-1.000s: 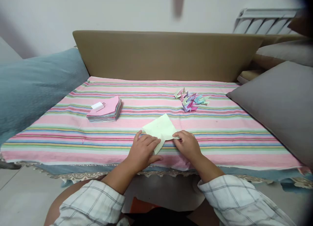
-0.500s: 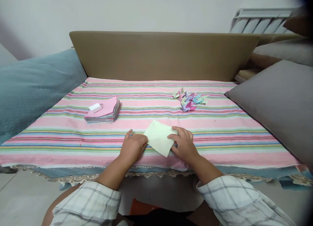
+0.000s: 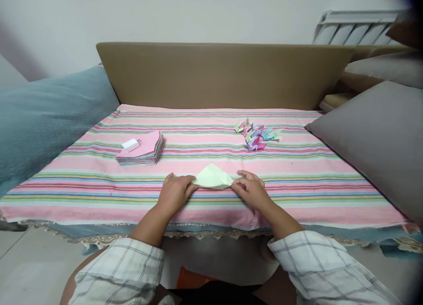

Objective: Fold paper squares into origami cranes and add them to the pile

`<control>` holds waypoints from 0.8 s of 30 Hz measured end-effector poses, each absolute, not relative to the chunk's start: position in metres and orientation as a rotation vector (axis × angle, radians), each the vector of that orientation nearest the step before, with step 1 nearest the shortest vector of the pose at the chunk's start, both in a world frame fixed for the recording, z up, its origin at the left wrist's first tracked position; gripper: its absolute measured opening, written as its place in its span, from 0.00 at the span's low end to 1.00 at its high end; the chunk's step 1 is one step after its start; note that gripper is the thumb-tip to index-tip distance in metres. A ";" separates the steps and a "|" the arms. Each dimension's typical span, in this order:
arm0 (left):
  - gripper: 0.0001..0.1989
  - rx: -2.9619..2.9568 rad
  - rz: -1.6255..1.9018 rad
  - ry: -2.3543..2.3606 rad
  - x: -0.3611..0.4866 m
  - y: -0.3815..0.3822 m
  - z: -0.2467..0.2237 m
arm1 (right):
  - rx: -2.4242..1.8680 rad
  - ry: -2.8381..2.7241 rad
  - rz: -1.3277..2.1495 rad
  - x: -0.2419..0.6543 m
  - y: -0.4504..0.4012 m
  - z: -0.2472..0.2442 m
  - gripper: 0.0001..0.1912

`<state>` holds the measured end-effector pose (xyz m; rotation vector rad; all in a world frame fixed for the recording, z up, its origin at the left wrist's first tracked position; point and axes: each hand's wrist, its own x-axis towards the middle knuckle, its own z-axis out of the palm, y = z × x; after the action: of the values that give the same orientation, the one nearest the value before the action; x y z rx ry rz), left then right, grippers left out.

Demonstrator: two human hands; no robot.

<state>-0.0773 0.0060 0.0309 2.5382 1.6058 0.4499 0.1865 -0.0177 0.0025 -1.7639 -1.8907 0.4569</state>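
Observation:
A pale green sheet of origami paper (image 3: 212, 177), folded into a rough triangle, lies on the striped cloth near its front edge, point facing away from me. My left hand (image 3: 176, 190) pinches its left corner between thumb and fingers. At the opposite corner, my right hand (image 3: 251, 189) grips the paper the same way. Beyond my right hand sits a cluster of folded paper cranes (image 3: 256, 135) in pink, purple, green and blue. To the far left stands a stack of coloured paper (image 3: 145, 148), pink on top, with a white plug adapter (image 3: 131, 144) resting on it.
The pink striped cloth (image 3: 198, 129) covers the seat, which has a lace-trimmed front edge. A brown backrest (image 3: 224, 76) rises behind. A blue cushion (image 3: 56, 115) borders the left side and a grey cushion (image 3: 373, 142) the right. An orange object (image 3: 193, 278) shows below.
The green paper has gone from a nearly flat, opened square to a triangle, its near corner no longer visible. My right hand has shifted to the right corner.

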 end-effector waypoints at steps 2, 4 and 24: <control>0.16 2.523 0.475 1.656 -0.074 0.008 0.030 | -1.779 -1.855 0.483 0.187 -0.015 0.001 0.13; 0.18 2.517 0.464 1.697 -0.071 0.009 0.031 | -1.781 -1.831 0.480 0.188 -0.013 0.000 0.13; 0.14 2.828 0.493 1.744 -0.046 -0.009 0.026 | -1.763 -1.911 0.352 0.190 -0.007 -0.006 0.10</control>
<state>-0.0457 -0.0092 0.0259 2.8275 1.7441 0.4928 0.1899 -0.0070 -0.0064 -1.7631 -1.9108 0.3522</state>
